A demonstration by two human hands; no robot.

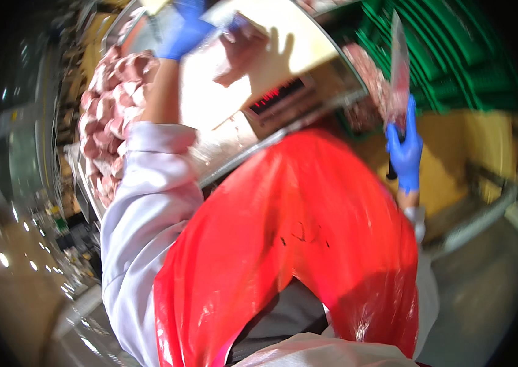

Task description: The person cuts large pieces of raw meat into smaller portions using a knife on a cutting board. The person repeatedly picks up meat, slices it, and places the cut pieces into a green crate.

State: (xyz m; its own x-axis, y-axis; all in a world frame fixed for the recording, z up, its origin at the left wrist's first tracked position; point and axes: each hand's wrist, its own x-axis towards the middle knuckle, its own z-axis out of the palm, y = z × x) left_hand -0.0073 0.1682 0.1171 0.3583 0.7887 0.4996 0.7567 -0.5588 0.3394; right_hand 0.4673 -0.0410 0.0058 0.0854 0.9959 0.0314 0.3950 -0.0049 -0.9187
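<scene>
My left hand, in a blue glove, is raised over the pale board at the upper left. Its thumb stands away from the blurred fingers, which the top edge partly cuts off, and nothing shows in its grip. A spread-finger shadow falls on the board, beside a piece of pink meat. Off to the right, my right hand, gloved in blue too, holds a long-bladed knife, its point toward the far side and a bit of dark handle below the fingers.
Many pink meat pieces are heaped left of the board. A red-lit digital display sits at the board's near edge. Green crates stand at the far right, with more meat beside them. A red apron covers my front.
</scene>
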